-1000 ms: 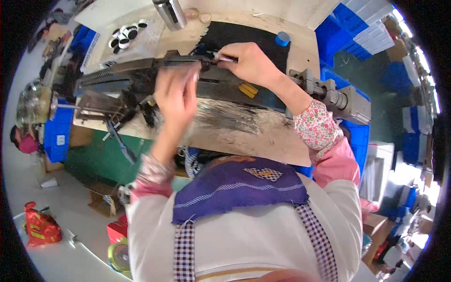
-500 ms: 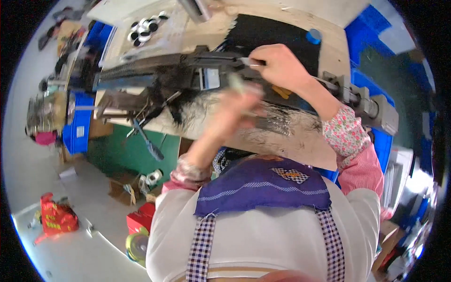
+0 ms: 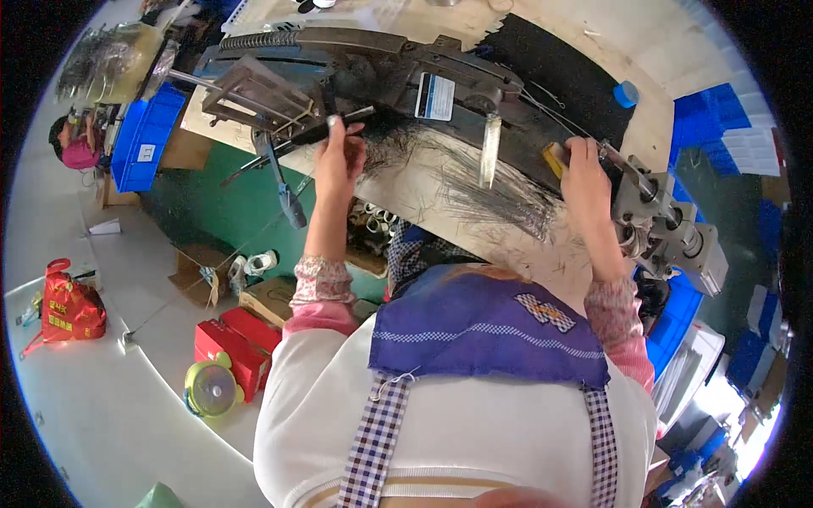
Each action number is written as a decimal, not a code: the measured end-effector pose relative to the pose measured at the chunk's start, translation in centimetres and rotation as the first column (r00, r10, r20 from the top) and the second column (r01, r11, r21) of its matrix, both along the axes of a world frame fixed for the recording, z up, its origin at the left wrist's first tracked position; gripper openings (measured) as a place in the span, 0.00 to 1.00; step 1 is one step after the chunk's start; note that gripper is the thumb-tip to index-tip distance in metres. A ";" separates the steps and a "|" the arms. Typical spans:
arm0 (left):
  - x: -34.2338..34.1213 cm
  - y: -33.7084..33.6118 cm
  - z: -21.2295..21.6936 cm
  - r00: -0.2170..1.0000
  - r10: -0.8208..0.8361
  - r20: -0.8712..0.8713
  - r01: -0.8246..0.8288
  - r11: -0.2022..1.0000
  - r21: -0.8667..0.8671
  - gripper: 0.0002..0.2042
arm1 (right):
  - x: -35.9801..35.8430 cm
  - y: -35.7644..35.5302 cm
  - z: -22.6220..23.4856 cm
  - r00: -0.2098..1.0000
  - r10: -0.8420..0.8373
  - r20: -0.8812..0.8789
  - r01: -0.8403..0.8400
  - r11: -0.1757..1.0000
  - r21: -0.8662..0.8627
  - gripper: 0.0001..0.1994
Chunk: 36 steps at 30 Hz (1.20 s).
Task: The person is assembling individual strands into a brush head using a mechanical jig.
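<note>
My left hand (image 3: 340, 161) is at a dark bar (image 3: 315, 135) on the left of a long black machine (image 3: 364, 72), thumb raised over it and fingers curled round. Over on the right, my right hand (image 3: 586, 182) closes its fingers at the end of a small yellow piece (image 3: 555, 159), whose kind I cannot make out. Between my hands a pale flat strip (image 3: 489, 152) stands out from the machine's round dark knob (image 3: 483, 103). Many thin dark wires (image 3: 508, 199) lie scattered on the bench below it.
A metal shaft mechanism (image 3: 665, 216) stands at the bench's right end. A blue cap (image 3: 626, 94) sits on a black mat (image 3: 559, 63) at the back. At left are a metal frame (image 3: 258, 97), a blue-handled lever (image 3: 290, 203) and a blue bin (image 3: 148, 140).
My left hand has moved left, from the machine's middle to the dark bar. My right hand has come down to the yellow piece from the machine's top. The view has shifted.
</note>
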State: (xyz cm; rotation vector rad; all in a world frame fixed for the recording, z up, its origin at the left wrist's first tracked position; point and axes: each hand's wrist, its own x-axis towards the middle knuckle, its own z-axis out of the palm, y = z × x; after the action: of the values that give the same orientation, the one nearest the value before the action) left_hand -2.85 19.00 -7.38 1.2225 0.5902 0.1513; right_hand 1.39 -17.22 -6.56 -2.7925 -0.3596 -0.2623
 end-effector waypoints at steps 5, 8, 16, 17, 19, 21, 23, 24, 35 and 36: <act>1.2 -1.0 -1.9 0.992 0.045 0.118 -0.033 0.994 -0.107 0.13 | 1.9 -2.0 -2.2 1.000 -0.028 0.007 0.028 1.000 -0.001 0.07; 0.4 -4.5 -1.3 0.970 0.089 0.225 -0.095 0.995 0.017 0.12 | 1.1 -2.5 -1.1 0.980 -0.073 -0.186 0.081 0.996 0.035 0.07; 1.8 -22.2 8.1 0.512 -0.786 0.347 0.859 0.475 -0.191 0.12 | -0.5 -2.6 0.0 0.953 0.069 -0.296 0.017 0.960 0.279 0.14; 2.7 -23.2 7.3 0.487 -0.817 0.309 0.857 0.377 -0.352 0.12 | -1.0 -2.8 0.8 0.898 0.219 -0.380 -0.027 0.892 0.452 0.14; 3.8 -23.8 5.4 0.553 -0.784 0.283 0.803 0.410 -0.432 0.12 | -3.4 -1.4 1.4 0.974 0.029 -0.226 0.055 0.932 0.357 0.14; 4.0 -23.7 4.7 0.678 -0.709 0.193 0.689 0.522 -0.503 0.11 | -4.4 -2.1 -0.2 0.988 0.128 -0.089 -0.117 0.985 0.124 0.09; 4.9 -22.2 4.5 0.797 -0.582 0.160 0.576 0.655 -0.490 0.11 | -6.5 -2.3 2.0 0.973 0.230 -0.032 -0.228 0.972 0.054 0.06; 4.9 -21.8 5.1 0.833 -0.535 0.144 0.531 0.696 -0.483 0.10 | -7.5 -2.5 3.2 0.971 0.238 -0.028 -0.236 0.970 0.064 0.06; 4.0 -21.7 5.0 0.865 -0.474 0.164 0.502 0.825 -0.259 0.10 | 6.9 -1.1 8.0 0.938 0.346 -0.007 -0.346 0.936 -0.060 0.13; 4.0 -21.6 5.0 0.867 -0.468 0.171 0.498 0.829 -0.255 0.10 | 6.7 -0.3 9.1 0.899 0.387 -0.206 -0.369 0.921 0.120 0.13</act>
State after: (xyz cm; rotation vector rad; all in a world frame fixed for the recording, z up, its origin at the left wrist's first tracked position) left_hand 1.16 -2.57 -2.42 1.0319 0.1863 -0.2958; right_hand 8.11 -17.51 2.57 -2.5673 -0.8024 0.1297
